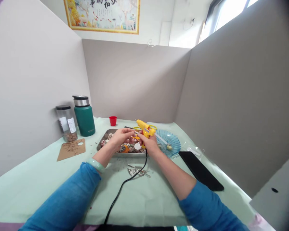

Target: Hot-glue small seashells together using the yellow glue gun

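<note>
My right hand (149,143) is closed round the handle of a yellow glue gun (144,127), whose nozzle points up and to the left. A glue stick (161,138) juts from its back, and its black cord (125,183) runs down toward me. My left hand (121,137) is pinched close beside the right fingertips; what it holds is too small to make out. Both hands are above a metal tray (130,155) of shells and small pieces, partly hidden by them. Nearer me on the cloth lies a small pile of metal clips (139,171).
Right of the tray sit a blue scalloped plate (174,144), clear plastic wrapping (195,150) and a black flat slab (201,171). Yellow-handled scissors (153,127) and a red cup (113,121) stand behind. At left are a green bottle (84,118), a jar (66,123) and a brown board (71,150).
</note>
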### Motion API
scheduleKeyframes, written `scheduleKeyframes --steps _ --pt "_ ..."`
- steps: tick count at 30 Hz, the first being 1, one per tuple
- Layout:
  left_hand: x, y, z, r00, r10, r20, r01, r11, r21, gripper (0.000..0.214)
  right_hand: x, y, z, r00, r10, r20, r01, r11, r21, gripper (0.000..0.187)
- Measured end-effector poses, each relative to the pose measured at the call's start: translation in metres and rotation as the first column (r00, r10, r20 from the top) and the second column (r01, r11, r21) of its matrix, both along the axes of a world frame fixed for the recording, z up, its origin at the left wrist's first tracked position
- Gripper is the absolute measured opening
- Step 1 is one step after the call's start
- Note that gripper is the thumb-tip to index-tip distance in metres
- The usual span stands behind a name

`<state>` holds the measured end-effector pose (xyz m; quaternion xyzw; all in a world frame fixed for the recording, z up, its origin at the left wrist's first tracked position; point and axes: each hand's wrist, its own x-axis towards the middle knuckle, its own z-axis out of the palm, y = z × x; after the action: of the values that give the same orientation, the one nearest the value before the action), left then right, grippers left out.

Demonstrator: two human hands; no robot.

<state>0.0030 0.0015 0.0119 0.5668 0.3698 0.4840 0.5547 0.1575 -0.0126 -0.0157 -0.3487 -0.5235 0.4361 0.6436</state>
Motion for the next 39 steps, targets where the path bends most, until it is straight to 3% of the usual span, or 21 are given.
scheduleKeyframes --steps 16,23,30,39 --pt "-0.003 -0.001 0.002 0.999 -0.01 -0.041 0.012 0.999 0.039 0.036 0.001 -0.001 0.0 1.0 0.01 -0.015 -0.01 1.0 -0.012 0.032" --pt "-0.009 0.008 0.002 0.992 0.101 0.079 -0.105 0.993 0.049 0.032 0.001 0.004 -0.002 0.999 0.021 -0.048 -0.024 0.997 -0.075 0.049" --pt "-0.014 0.016 -0.004 0.95 0.279 0.142 -0.279 0.96 -0.018 0.034 0.011 0.004 0.003 0.982 0.18 0.055 -0.172 0.976 -0.131 0.049" --pt "-0.015 0.018 -0.009 0.933 0.31 0.185 -0.304 0.951 -0.059 0.036 0.008 0.002 -0.001 0.96 0.112 0.255 -0.085 0.99 -0.114 0.044"
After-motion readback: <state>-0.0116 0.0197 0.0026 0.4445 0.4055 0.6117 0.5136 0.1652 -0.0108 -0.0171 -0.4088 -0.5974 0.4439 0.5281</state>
